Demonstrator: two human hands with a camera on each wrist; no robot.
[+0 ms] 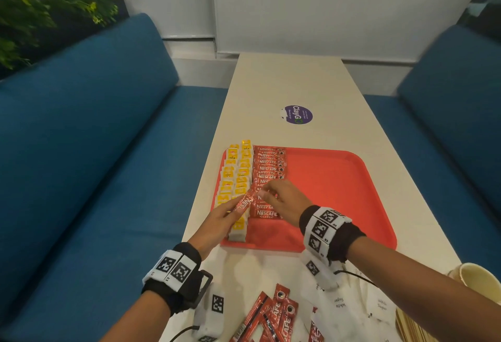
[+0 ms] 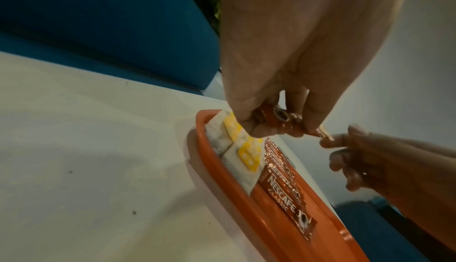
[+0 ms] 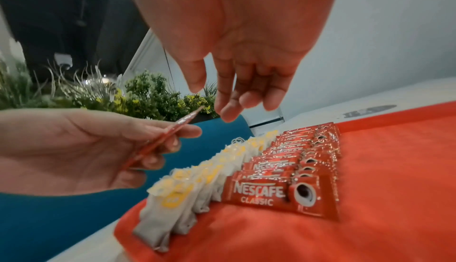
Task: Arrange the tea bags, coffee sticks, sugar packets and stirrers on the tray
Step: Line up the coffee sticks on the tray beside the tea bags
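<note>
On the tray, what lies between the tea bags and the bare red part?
The row of coffee sticks lies between the tea bags and the bare tray, as the head view shows.

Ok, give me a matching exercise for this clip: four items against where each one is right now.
Items:
1. tea bags
2. held coffee stick
3. sugar packets
4. purple sticker

Places:
A. table, beyond the tray
B. left hand
C. tray's left edge, in rows
D. table, near side of the tray

Pairs: 1-C, 2-B, 3-D, 4-A
</note>
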